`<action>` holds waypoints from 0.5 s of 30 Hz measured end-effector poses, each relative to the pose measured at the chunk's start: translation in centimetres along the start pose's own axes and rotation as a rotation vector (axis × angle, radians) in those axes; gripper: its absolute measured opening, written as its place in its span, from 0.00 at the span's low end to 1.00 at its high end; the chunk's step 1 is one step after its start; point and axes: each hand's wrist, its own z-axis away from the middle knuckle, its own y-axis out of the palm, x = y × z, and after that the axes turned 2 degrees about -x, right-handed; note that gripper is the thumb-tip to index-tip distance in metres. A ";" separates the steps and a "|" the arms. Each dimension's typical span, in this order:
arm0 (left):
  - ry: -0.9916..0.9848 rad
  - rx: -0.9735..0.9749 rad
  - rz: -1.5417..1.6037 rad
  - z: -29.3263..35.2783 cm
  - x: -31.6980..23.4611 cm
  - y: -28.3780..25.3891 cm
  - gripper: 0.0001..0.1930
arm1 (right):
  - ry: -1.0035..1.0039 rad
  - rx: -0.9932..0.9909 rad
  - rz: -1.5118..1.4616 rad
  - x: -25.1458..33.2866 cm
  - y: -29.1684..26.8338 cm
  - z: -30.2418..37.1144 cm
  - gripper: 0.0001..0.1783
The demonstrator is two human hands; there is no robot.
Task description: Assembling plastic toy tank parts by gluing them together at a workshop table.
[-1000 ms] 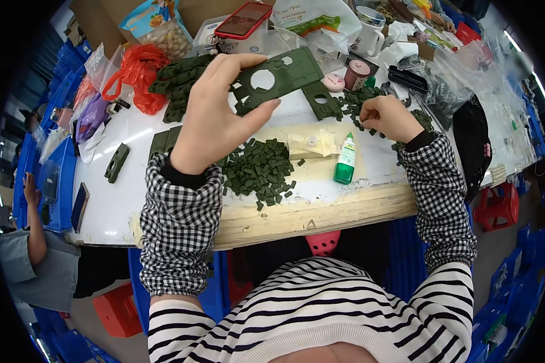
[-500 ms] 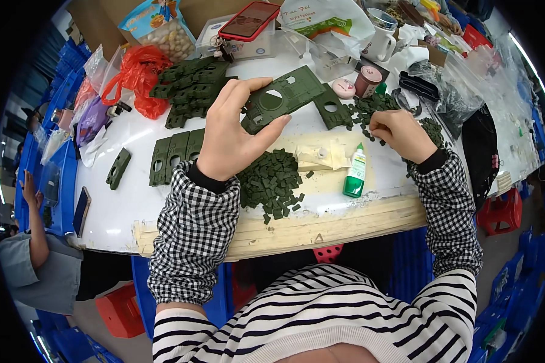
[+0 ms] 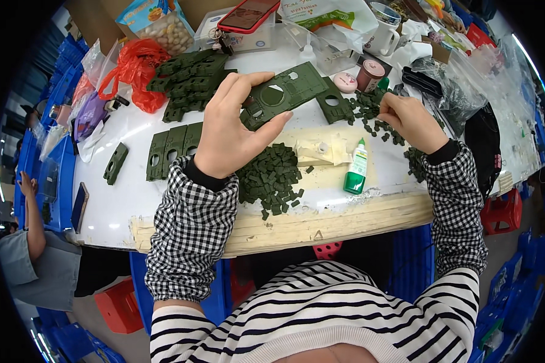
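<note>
Between thumb and fingers, my left hand [image 3: 230,121] grips a dark green plastic model-vehicle plate [image 3: 306,86] with a round hole, tilted above the table. My right hand [image 3: 412,121] is closed in a pinch beside a heap of small green pieces [image 3: 363,107]; its fingertips hide anything in them. A bigger heap of small green rectangular pieces [image 3: 271,178] lies under and right of my left wrist. Another plate with a hole [image 3: 333,104] rests just beyond the held one. A glue bottle [image 3: 356,169] with a green tip stands between my hands, near a taped block [image 3: 318,150].
Stacked green plates [image 3: 194,81] are at the back left, with more plates [image 3: 158,156] and a small green part [image 3: 115,163] nearer. Behind are a red bag [image 3: 138,72], a phone [image 3: 248,15] on a tub and a white mug [image 3: 383,39]. At left stands another person [image 3: 39,266].
My right hand has shifted slightly right and away from me, still pinched. My left hand keeps hold of the plate almost in place. The person at left has moved a hand.
</note>
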 end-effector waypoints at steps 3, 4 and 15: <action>-0.003 -0.011 0.004 0.0 0.0 0.0 0.26 | -0.079 -0.080 -0.044 0.7 -1.8 -1.4 0.07; 0.000 -0.017 0.010 0.0 0.0 0.1 0.27 | -0.112 -0.143 -0.013 1.5 -2.6 -1.8 0.07; -0.070 -0.023 0.069 0.5 -0.7 0.5 0.28 | -0.142 -0.307 -0.797 8.2 -3.0 -3.9 0.10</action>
